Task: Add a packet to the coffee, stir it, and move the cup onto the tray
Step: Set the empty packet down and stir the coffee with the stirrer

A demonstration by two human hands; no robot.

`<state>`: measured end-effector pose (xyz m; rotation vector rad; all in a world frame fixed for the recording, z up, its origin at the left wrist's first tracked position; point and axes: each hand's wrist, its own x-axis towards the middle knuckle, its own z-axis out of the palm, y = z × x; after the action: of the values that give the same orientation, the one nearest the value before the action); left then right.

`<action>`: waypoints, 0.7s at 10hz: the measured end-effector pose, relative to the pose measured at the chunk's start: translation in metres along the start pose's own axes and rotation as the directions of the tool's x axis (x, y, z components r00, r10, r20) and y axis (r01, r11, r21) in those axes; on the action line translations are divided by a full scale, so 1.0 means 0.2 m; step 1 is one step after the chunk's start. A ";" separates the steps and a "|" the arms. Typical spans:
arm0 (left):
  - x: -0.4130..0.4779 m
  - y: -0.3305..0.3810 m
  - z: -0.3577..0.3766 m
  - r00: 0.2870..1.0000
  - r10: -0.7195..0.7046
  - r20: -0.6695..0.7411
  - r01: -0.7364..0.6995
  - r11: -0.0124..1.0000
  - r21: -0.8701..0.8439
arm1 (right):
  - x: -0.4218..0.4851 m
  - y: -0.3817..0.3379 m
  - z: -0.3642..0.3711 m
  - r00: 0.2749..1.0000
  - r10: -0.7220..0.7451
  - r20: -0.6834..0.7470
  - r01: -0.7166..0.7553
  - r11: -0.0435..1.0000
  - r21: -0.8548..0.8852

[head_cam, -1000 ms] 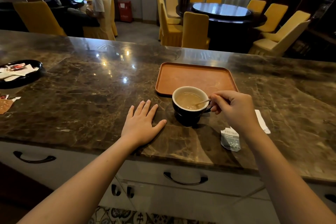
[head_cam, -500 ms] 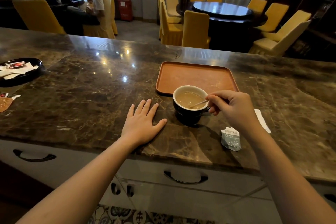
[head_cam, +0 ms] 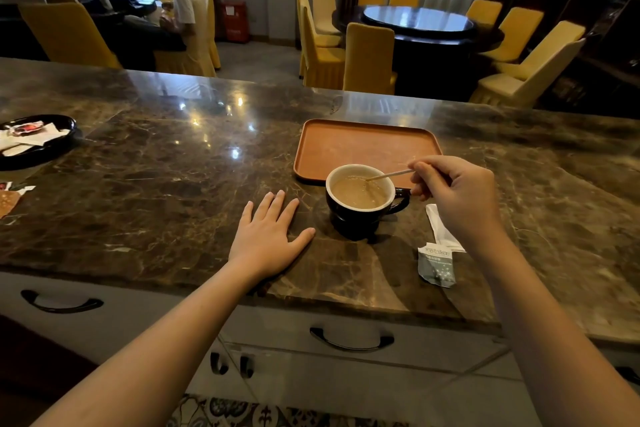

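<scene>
One dark cup (head_cam: 360,208) of coffee is seen on the marble counter (head_cam: 156,184) just before one orange tray (head_cam: 363,146), one stir stick (head_cam: 389,175) being pinched in it by the right hand (head_cam: 457,198), the left hand (head_cam: 268,236) laid flat and open, one torn packet (head_cam: 437,265) lying nearby.

A dark cup (head_cam: 360,204) with a pale inner rim is seen upright on the marble counter, filled with milky brown coffee (head_cam: 358,191), its handle turned to the right. A thin stir stick (head_cam: 389,175) is slanted into the coffee — its lower end dipped in the liquid. Just behind the cup an empty orange-brown tray (head_cam: 367,146) is laid flat, while an opened grey packet (head_cam: 437,265) is left crumpled on the counter to the cup's right — well apart from it.
</scene>
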<state>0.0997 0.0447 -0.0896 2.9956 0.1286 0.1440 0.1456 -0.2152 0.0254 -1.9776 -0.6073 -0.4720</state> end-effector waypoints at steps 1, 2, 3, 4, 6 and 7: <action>0.00 0.00 0.00 1.000 0.003 -0.010 -0.003 1.000 -0.007 | 0.00 0.00 0.00 1.000 -0.006 -0.014 0.005 1.000 -0.028; 0.00 0.00 0.00 1.000 0.004 -0.009 -0.004 1.000 -0.010 | 0.00 0.00 0.00 1.000 -0.018 -0.021 0.017 0.998 -0.058; 0.00 0.00 0.00 1.000 0.003 -0.010 -0.003 1.000 -0.008 | 0.00 0.00 0.00 0.999 -0.028 -0.030 0.026 0.997 -0.076; 0.00 0.00 0.00 1.000 0.003 -0.010 -0.003 1.000 -0.009 | 0.00 0.00 0.00 0.999 -0.031 -0.032 0.028 0.996 -0.079; 0.00 0.00 0.01 1.000 -0.002 -0.006 0.002 1.000 -0.001 | -0.01 0.00 -0.01 0.999 -0.004 -0.044 0.002 0.999 -0.045; 0.00 0.00 0.01 1.000 -0.004 -0.007 0.004 1.000 0.001 | -0.02 0.00 -0.02 0.999 0.000 -0.052 -0.002 0.999 -0.041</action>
<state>0.0996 0.0453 -0.0908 2.9958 0.1350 0.1542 0.1417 -0.2204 0.0241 -1.9979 -0.5677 -0.5378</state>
